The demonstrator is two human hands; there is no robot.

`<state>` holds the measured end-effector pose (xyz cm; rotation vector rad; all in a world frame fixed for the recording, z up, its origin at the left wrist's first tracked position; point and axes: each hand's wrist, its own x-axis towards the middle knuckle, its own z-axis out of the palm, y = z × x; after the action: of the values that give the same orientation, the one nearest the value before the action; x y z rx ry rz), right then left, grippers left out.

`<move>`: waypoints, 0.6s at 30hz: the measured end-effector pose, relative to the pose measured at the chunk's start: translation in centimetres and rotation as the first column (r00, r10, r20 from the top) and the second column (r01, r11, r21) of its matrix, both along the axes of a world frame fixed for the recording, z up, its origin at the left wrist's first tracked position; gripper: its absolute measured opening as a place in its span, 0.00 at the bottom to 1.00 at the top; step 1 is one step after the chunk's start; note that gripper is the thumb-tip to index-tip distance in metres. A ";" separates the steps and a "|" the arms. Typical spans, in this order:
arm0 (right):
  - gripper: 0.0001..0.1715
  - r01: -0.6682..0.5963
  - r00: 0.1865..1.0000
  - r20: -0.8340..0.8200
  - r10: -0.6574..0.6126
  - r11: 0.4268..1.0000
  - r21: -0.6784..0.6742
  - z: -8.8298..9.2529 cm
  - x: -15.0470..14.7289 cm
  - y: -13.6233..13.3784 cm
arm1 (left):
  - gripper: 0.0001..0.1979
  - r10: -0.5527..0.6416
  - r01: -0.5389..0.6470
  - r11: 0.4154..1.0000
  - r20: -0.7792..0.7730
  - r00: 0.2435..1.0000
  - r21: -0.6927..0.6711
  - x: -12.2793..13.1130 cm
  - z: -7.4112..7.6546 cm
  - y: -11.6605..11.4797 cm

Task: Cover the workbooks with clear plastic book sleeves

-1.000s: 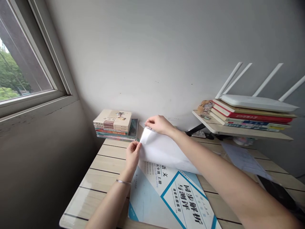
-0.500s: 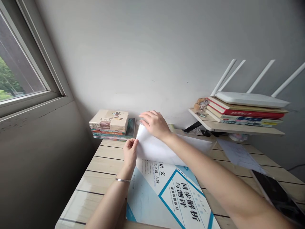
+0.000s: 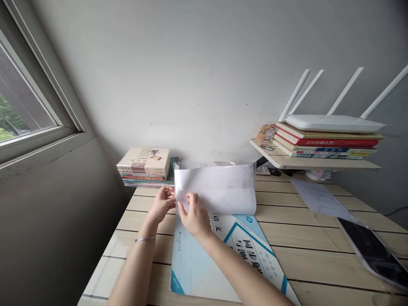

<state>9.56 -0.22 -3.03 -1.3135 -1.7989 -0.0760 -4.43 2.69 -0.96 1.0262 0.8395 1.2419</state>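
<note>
A white sheet of paper (image 3: 223,187), bowed toward me at its lower edge, stands with a clear plastic sleeve (image 3: 255,165) whose margins show around it. My left hand (image 3: 162,205) pinches the left edge of the sleeve between thumb and fingers. At the front of the sheet, close to that same edge, my right hand (image 3: 195,216) has its thumb and bent fingers against the paper. Below lies a blue and white workbook (image 3: 204,263) with large Chinese characters, its top part hidden by the sheet and its middle crossed by my right forearm.
A stack of books (image 3: 145,163) sits at the back left by the wall. To the right, a raised shelf (image 3: 296,161) carries more books (image 3: 331,142) and a white router (image 3: 334,123). A phone (image 3: 369,250) and a loose sheet (image 3: 320,197) lie on the wooden table (image 3: 306,255).
My right hand has come down from the sheet's top edge to its lower left. The sheet now faces me more squarely, with its plastic sleeve visible. My left hand has shifted slightly left.
</note>
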 end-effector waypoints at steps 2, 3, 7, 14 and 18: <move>0.16 0.044 0.996 0.083 -0.046 0.999 0.025 0.2 -0.8 0.0 | 0.21 -0.074 0.074 0.997 -0.014 0.997 0.001 -0.7 0.0 0.0; 0.18 0.065 0.990 0.122 -0.068 0.998 0.028 0.3 -1.2 -0.1 | 0.21 -0.098 0.098 0.995 -0.027 0.995 -0.003 -0.9 0.0 0.0; 0.28 0.130 0.965 0.224 -0.133 0.991 0.026 0.3 -2.4 -0.6 | 0.20 -0.141 0.139 0.990 -0.070 0.988 -0.022 -1.1 0.3 -0.1; 0.34 0.127 0.950 0.285 -0.124 0.992 0.009 0.1 -2.8 -0.7 | 0.22 -0.142 0.144 0.990 -0.103 0.984 0.009 -0.1 0.5 -0.1; 0.32 0.130 0.933 0.338 -0.125 0.991 0.008 0.1 -2.7 -0.7 | 0.27 -0.086 0.092 0.995 -0.166 0.982 0.029 0.2 0.5 0.0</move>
<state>6.88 -0.93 -2.89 -1.4972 -1.9974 -0.3822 -4.25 2.65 -0.43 1.1959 0.8898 1.1114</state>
